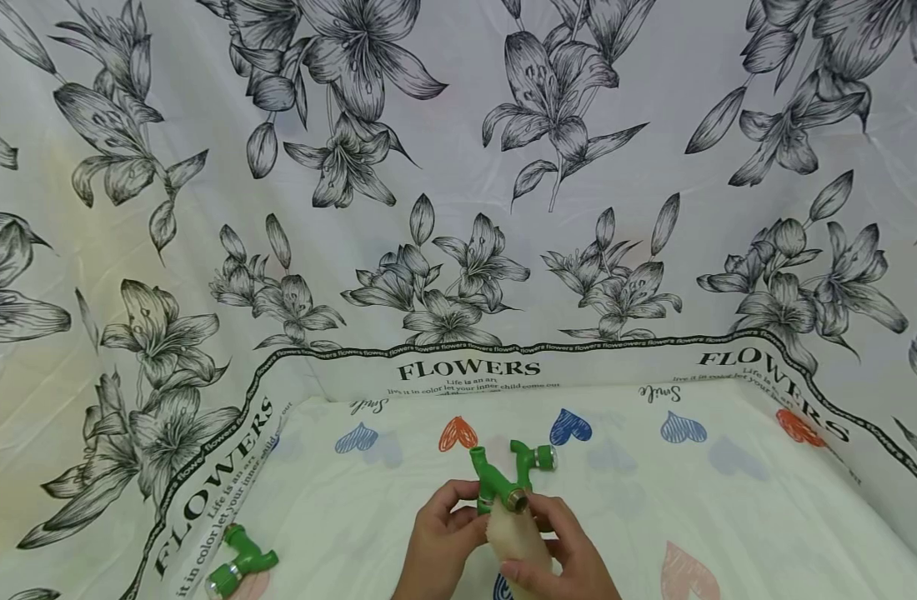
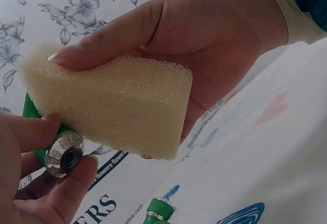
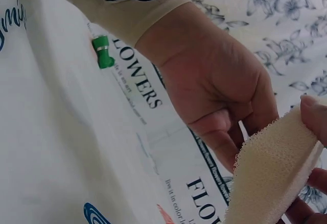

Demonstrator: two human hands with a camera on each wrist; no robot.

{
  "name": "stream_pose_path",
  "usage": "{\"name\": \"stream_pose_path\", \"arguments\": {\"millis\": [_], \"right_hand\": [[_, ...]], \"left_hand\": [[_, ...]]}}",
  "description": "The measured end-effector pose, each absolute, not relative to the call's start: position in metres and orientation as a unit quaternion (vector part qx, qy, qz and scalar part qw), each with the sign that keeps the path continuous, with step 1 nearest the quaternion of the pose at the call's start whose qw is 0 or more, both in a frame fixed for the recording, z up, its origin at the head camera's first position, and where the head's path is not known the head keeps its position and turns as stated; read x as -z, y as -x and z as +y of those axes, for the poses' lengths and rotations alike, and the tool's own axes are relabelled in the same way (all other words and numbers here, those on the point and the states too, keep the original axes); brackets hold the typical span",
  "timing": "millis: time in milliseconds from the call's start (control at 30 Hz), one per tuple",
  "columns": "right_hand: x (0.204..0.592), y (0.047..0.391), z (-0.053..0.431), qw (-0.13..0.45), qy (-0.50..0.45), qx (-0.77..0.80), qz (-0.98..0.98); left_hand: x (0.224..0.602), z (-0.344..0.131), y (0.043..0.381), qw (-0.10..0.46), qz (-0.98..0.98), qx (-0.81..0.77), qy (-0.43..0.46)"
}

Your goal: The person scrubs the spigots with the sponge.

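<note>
In the head view my left hand (image 1: 445,533) pinches a green plastic tap (image 1: 496,479), its threaded metal end tilted toward me. The left wrist view shows my left fingers around the tap's round silver end (image 2: 65,153). My right hand (image 1: 571,554) grips a cream-coloured, porous sponge (image 1: 517,537), thumb on one face and fingers behind. The sponge sits against the tap just below its threaded end. From the right wrist view, the sponge (image 3: 276,168) covers the tap and part of my left fingers.
A second green tap (image 1: 532,457) lies on the white heart-printed sheet (image 1: 353,517) just beyond my hands. Off to the left is a third green tap (image 1: 241,560). Flower-printed cloth (image 1: 458,208) rises as walls at the back and sides.
</note>
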State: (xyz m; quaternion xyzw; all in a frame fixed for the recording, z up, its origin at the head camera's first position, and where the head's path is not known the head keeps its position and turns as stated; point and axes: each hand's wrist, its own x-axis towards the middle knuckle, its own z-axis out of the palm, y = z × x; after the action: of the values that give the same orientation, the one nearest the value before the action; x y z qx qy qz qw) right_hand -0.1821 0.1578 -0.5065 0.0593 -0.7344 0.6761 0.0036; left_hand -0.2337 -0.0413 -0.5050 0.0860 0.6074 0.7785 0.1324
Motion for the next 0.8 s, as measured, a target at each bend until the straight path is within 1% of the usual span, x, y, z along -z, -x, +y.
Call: {"name": "stream_pose_path", "arguments": {"millis": [133, 233, 433, 567, 700, 800], "right_hand": [[0.507, 0.183, 0.158, 0.002, -0.061, -0.672, -0.738], [0.507, 0.186, 0.160, 0.002, -0.056, -0.666, -0.744], [0.510, 0.194, 0.168, 0.006, -0.031, -0.666, -0.745], [0.512, 0.198, 0.173, -0.006, -0.028, -0.680, -0.733], [0.513, 0.197, 0.172, -0.014, -0.027, -0.684, -0.729], [0.511, 0.193, 0.167, -0.009, -0.028, -0.676, -0.736]], "left_hand": [[0.504, -0.042, 0.233, 0.123, 0.609, -0.778, -0.089], [0.501, -0.043, 0.232, 0.128, 0.603, -0.782, -0.098], [0.499, -0.045, 0.230, 0.163, 0.592, -0.779, -0.129], [0.500, -0.045, 0.230, 0.174, 0.588, -0.778, -0.135], [0.501, -0.044, 0.231, 0.168, 0.592, -0.777, -0.129], [0.500, -0.042, 0.231, 0.152, 0.604, -0.773, -0.122]]}}
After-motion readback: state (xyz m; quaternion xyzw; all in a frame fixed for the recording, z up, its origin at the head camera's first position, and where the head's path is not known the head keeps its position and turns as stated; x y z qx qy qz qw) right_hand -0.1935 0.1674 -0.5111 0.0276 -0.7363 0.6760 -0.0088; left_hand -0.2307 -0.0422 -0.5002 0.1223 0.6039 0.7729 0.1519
